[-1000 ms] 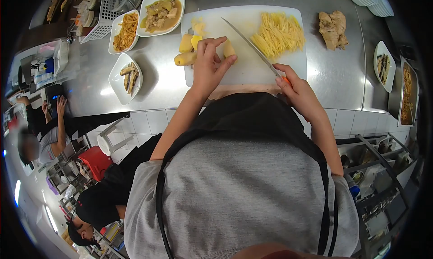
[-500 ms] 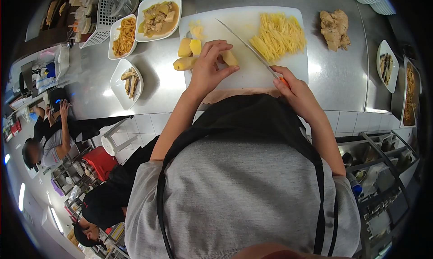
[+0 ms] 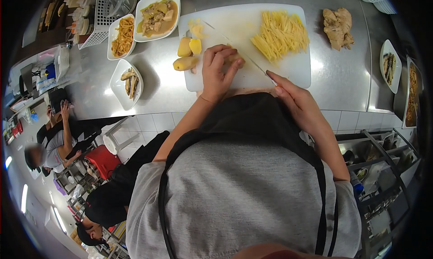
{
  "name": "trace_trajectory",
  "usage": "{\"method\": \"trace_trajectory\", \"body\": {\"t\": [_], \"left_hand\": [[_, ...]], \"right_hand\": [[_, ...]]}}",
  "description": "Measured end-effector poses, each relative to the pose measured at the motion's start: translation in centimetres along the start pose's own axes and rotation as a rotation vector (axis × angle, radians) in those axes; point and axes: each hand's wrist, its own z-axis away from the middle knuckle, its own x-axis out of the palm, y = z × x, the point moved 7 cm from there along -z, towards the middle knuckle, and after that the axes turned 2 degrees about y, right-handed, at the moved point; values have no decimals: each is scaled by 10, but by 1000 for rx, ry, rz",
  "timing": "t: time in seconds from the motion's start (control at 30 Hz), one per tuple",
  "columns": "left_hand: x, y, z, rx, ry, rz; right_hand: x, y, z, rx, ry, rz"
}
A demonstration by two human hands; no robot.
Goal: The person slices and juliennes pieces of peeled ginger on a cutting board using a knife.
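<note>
Pinching peeled ginger pc [image 3: 234, 57] on cutting bd [image 3: 293, 71] w/ L hand [image 3: 218, 73], the nearer one; can't tell long axis. Gripping knife [image 3: 255, 64] in R hand [image 3: 295, 96], tip to far left, just right of pc.

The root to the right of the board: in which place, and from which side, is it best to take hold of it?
Probably across the middle of the root, from above, gripping its left and right flanks. It lies on the steel table, apart from the board, so both flanks look free. It appears longer than wide, and its near end is knobby.
</note>
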Motion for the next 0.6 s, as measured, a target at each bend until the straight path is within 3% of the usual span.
{"method": "trace_trajectory", "body": {"t": [0.17,0.27,0.6], "left_hand": [[0,-9,6,-156,70,145],[-1,-5,5,-105,75,112],[2,-7,8,-99,55,56]], "right_hand": [[3,-6,10,-22,-24,-13],[3,-6,13,75,-74,11],[3,-8,20,51,19,40]]}}
